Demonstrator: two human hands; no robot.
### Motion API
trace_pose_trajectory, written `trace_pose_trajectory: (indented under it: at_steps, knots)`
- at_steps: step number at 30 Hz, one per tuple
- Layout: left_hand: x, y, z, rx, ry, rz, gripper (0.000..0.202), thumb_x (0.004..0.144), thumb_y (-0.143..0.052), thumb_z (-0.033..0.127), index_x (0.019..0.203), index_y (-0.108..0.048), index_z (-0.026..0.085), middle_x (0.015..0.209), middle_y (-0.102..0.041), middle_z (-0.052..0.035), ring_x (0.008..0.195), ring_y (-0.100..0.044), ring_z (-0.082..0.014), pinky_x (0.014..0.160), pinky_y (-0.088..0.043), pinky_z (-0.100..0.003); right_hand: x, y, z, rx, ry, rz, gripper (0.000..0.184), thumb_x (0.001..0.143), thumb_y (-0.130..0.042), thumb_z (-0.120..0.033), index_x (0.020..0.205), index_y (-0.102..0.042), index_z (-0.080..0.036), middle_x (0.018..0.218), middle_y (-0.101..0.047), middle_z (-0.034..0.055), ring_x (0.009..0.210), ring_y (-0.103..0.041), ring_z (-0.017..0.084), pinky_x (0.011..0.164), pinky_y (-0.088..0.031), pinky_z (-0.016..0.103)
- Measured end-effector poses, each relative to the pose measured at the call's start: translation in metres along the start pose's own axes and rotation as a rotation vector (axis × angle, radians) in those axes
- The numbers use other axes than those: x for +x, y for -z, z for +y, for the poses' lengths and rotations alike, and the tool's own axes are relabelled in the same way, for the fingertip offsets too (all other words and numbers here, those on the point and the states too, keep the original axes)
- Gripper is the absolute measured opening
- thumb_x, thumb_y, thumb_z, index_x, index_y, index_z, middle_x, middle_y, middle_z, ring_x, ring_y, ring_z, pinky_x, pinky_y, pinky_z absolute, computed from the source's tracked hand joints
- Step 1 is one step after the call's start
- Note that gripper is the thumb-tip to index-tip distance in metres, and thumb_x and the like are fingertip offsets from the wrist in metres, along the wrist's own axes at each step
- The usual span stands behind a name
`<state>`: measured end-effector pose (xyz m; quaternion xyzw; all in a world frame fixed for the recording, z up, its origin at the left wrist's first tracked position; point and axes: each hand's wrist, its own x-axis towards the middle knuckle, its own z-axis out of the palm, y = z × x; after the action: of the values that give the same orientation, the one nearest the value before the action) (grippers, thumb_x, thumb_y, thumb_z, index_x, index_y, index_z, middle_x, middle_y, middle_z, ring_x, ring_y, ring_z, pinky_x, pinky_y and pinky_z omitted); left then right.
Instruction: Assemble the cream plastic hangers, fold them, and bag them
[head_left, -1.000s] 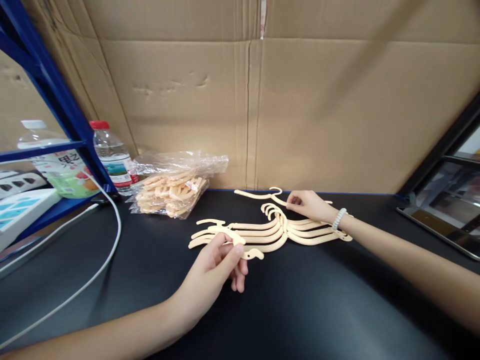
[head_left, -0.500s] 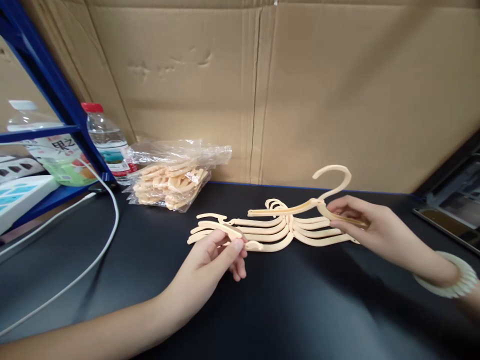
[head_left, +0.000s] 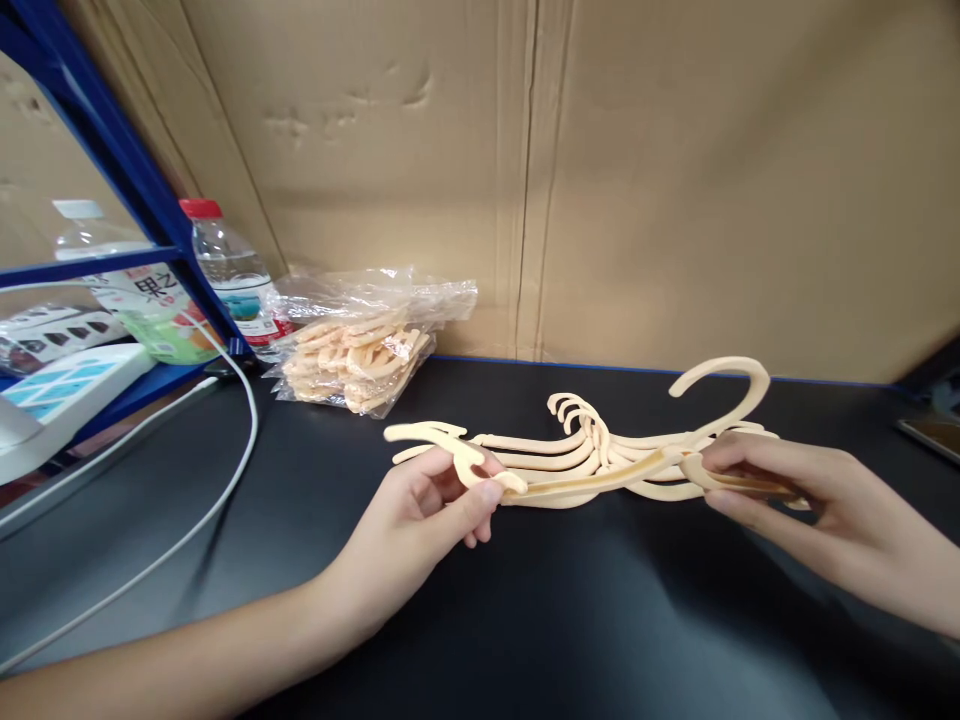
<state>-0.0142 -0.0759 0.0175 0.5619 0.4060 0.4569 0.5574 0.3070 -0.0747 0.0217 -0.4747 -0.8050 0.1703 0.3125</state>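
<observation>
My left hand (head_left: pixel 424 525) pinches a small cream plastic hanger end piece (head_left: pixel 469 456), a curved tip with a short prong, between thumb and fingers. My right hand (head_left: pixel 814 490) is closed around the right arm of a cream folding clothes hanger (head_left: pixel 634 472), whose hook points up and curls left. The hanger's left arm reaches across to the end piece at my left fingertips; whether the two are joined I cannot tell. Behind them, several matching hangers (head_left: pixel 544 462) lie nested on the black table (head_left: pixel 525 620), partly hidden by the held one.
A clear plastic bag (head_left: pixel 352 365) of cream hanger parts sits at the back left. Beside it are a red-capped bottle (head_left: pixel 236 280), a blue shelf frame (head_left: pixel 112 130) and a white cable (head_left: pixel 244 455). A cardboard wall (head_left: pixel 675 180) rises behind; a dark device (head_left: pixel 930 435) lies far right.
My right hand has brought the hanger lower and nearer, and its left end now meets the end piece in my left hand. The view has shifted slightly.
</observation>
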Motion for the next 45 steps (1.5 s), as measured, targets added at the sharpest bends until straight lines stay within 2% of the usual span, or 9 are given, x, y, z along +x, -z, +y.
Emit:
trace_pose_trajectory:
  at_steps: [6, 11, 17, 23, 27, 34, 39, 42, 45]
  knots:
    - [0.0002, -0.0003, 0.0031, -0.022, 0.013, -0.037, 0.007, 0.081, -0.072, 0.021, 0.079, -0.069, 0.015, 0.077, -0.063, 0.0007, 0.062, -0.051, -0.0070, 0.056, -0.043, -0.016, -0.0013, -0.0047, 0.0003, -0.008, -0.007, 0.054, 0.020, 0.085, -0.064, -0.037, 0.096, -0.066, -0.020, 0.091, -0.070, 0.0051, 0.074, -0.070, 0.018, 0.064, -0.058, 0.020]
    - [0.0023, 0.0001, 0.0020, -0.037, 0.024, -0.045, 0.010, 0.079, -0.074, 0.019, 0.075, -0.067, 0.014, 0.070, -0.061, 0.0014, 0.061, -0.050, -0.0075, 0.055, -0.042, -0.017, -0.0015, -0.0042, 0.0004, -0.009, 0.011, 0.058, 0.019, 0.085, -0.064, -0.038, 0.094, -0.065, -0.021, 0.088, -0.070, 0.0031, 0.072, -0.070, 0.017, 0.061, -0.057, 0.017]
    - [0.0022, 0.0026, 0.0028, -0.109, -0.018, -0.003, 0.012, 0.084, -0.070, 0.022, 0.080, -0.060, 0.016, 0.073, -0.059, 0.0017, 0.065, -0.054, -0.0091, 0.062, -0.045, -0.020, -0.0036, -0.0038, 0.0022, -0.038, -0.008, 0.091, 0.019, 0.083, -0.065, -0.039, 0.095, -0.065, -0.024, 0.102, -0.070, 0.0040, 0.084, -0.071, 0.021, 0.067, -0.058, 0.017]
    - [0.0005, 0.0013, 0.0058, -0.203, -0.020, -0.024, 0.012, 0.090, -0.061, 0.020, 0.083, -0.051, 0.018, 0.086, -0.065, -0.0013, 0.065, -0.059, -0.0103, 0.060, -0.046, -0.023, -0.0042, -0.0056, 0.0029, -0.079, 0.041, 0.140, 0.017, 0.083, -0.066, -0.040, 0.094, -0.065, -0.026, 0.101, -0.071, 0.0025, 0.083, -0.072, 0.019, 0.071, -0.057, 0.016]
    - [0.0016, 0.0013, 0.0055, -0.184, -0.024, 0.004, 0.014, 0.089, -0.061, 0.017, 0.083, -0.049, 0.018, 0.081, -0.065, -0.0010, 0.065, -0.058, -0.0105, 0.060, -0.046, -0.022, -0.0026, -0.0061, 0.0017, -0.097, 0.061, 0.152, 0.017, 0.082, -0.066, -0.041, 0.093, -0.066, -0.029, 0.095, -0.072, 0.0008, 0.079, -0.072, 0.019, 0.062, -0.057, 0.014]
    - [0.0041, 0.0041, 0.0012, -0.172, -0.043, -0.010, 0.012, 0.085, -0.070, 0.022, 0.083, -0.061, 0.015, 0.075, -0.064, 0.0001, 0.066, -0.056, -0.0084, 0.065, -0.046, -0.019, -0.0035, -0.0070, 0.0069, -0.110, 0.054, 0.198, 0.019, 0.081, -0.066, -0.043, 0.092, -0.069, -0.028, 0.098, -0.073, 0.0018, 0.075, -0.072, 0.020, 0.060, -0.059, 0.017]
    - [0.0037, 0.0065, -0.0003, -0.208, 0.024, 0.013, 0.007, 0.077, -0.078, 0.018, 0.076, -0.071, 0.015, 0.073, -0.067, -0.0016, 0.063, -0.057, -0.0086, 0.063, -0.046, -0.019, -0.0078, -0.0036, 0.0059, -0.135, 0.040, 0.194, 0.017, 0.081, -0.068, -0.034, 0.096, -0.068, -0.025, 0.101, -0.072, 0.0018, 0.078, -0.070, 0.019, 0.070, -0.059, 0.019]
    - [0.0039, 0.0056, 0.0011, -0.228, 0.018, 0.028, 0.005, 0.074, -0.079, 0.017, 0.074, -0.075, 0.015, 0.080, -0.067, -0.0024, 0.062, -0.056, -0.0083, 0.060, -0.046, -0.019, -0.0085, -0.0024, 0.0054, -0.126, 0.071, 0.212, 0.018, 0.082, -0.068, -0.030, 0.099, -0.066, -0.027, 0.101, -0.070, 0.0000, 0.078, -0.069, 0.018, 0.072, -0.059, 0.019]
    - [0.0036, 0.0034, 0.0025, -0.266, 0.003, -0.002, 0.006, 0.078, -0.076, 0.021, 0.077, -0.074, 0.016, 0.091, -0.066, -0.0037, 0.070, -0.057, -0.0099, 0.063, -0.050, -0.019, -0.0079, -0.0021, 0.0070, -0.159, 0.130, 0.217, 0.018, 0.083, -0.066, -0.028, 0.100, -0.064, -0.028, 0.103, -0.068, -0.0002, 0.082, -0.068, 0.019, 0.072, -0.058, 0.020]
